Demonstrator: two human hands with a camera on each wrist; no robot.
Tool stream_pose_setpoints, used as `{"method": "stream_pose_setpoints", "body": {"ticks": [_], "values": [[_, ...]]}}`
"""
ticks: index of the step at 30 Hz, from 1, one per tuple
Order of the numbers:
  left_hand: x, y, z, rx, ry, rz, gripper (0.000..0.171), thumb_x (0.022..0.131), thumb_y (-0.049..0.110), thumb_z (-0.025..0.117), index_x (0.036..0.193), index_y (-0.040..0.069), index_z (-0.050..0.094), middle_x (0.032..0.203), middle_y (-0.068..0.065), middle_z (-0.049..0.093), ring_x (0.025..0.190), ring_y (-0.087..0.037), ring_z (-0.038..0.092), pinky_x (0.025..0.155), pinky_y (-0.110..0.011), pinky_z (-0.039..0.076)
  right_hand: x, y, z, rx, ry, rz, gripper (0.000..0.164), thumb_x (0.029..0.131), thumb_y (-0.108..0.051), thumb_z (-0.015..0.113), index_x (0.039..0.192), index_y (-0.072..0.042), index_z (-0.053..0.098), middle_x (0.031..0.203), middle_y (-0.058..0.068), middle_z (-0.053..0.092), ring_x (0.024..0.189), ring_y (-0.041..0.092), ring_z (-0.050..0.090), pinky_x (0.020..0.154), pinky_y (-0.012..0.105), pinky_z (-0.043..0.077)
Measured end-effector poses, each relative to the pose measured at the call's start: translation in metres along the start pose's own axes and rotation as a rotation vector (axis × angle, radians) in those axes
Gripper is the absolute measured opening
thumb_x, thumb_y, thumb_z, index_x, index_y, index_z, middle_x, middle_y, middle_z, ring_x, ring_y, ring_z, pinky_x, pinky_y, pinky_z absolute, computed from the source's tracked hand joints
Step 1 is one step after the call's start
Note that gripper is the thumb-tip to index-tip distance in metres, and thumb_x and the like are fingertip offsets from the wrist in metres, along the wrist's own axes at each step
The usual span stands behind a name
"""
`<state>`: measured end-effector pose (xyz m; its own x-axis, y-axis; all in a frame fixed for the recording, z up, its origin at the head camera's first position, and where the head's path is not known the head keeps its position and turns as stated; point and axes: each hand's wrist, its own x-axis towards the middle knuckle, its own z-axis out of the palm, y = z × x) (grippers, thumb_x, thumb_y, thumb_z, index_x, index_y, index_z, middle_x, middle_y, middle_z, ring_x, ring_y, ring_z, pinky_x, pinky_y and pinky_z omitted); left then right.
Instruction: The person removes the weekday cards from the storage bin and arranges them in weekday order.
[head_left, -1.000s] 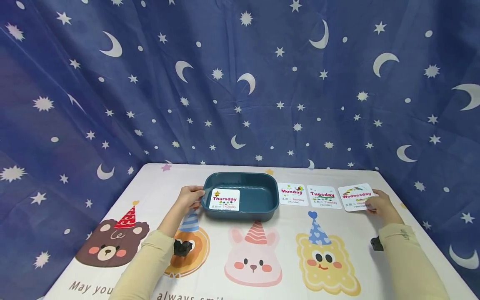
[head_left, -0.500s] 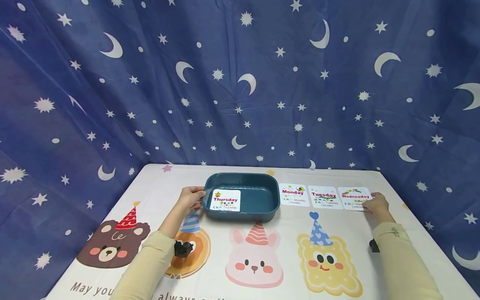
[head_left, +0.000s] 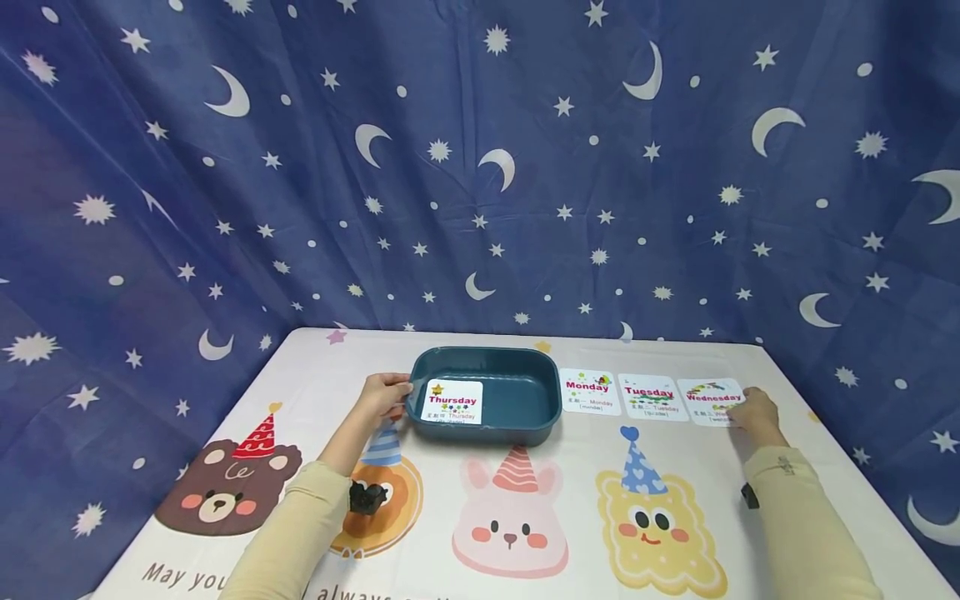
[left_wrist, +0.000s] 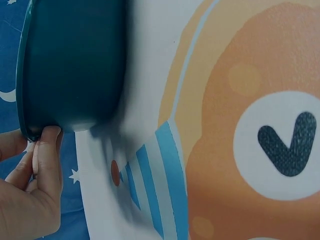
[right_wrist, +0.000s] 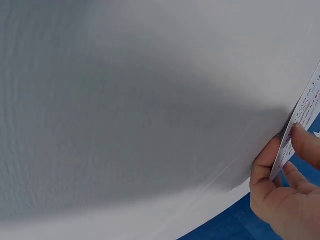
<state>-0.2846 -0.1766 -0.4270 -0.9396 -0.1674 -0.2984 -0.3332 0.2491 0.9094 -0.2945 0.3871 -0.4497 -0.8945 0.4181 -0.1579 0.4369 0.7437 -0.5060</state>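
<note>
While the left hand (head_left: 381, 397) pinches the left rim of the teal tray (head_left: 521, 400), the Thursday card (head_left: 453, 402) lies inside it; just to its right comes the Monday card (head_left: 591, 392), then the Tuesday card (head_left: 652, 397), and farthest the Wednesday card (head_left: 708, 402), pinched by the right hand (head_left: 757, 415).

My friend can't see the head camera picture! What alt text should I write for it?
A person's right hand pinches the Wednesday card at the right end of a row with the Monday card and Tuesday card. The left hand holds a dark teal tray with the Thursday card inside. Behind the cartoon-print tablecloth hangs a starry blue curtain.
</note>
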Motion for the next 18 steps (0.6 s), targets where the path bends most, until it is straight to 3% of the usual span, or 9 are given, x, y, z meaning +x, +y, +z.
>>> {"method": "stream_pose_setpoints", "body": {"ticks": [10,18], "values": [[0.0,-0.004,0.002,-0.021,-0.006,0.008,0.034,0.093,0.007,0.054,0.125,-0.003,0.055,0.118,-0.022,0.061,0.073,-0.01,0.06,0.056,-0.018,0.05,-0.01,-0.012,0.002,-0.109,-0.02,0.126,0.048,0.092,-0.014,0.057,0.118,0.02,0.035,0.115,0.041,0.03,0.116,0.053,0.031,0.096,0.056,0.036],[0.001,-0.003,0.001,-0.007,0.004,0.007,0.033,0.093,0.007,0.054,0.125,-0.002,0.056,0.112,-0.019,0.062,0.069,-0.007,0.057,0.057,-0.018,0.05,-0.014,-0.007,0.003,-0.112,-0.041,0.105,0.05,0.093,-0.019,0.053,0.118,0.02,0.033,0.115,0.041,0.029,0.116,0.055,0.028,0.098,0.058,0.033]]}}
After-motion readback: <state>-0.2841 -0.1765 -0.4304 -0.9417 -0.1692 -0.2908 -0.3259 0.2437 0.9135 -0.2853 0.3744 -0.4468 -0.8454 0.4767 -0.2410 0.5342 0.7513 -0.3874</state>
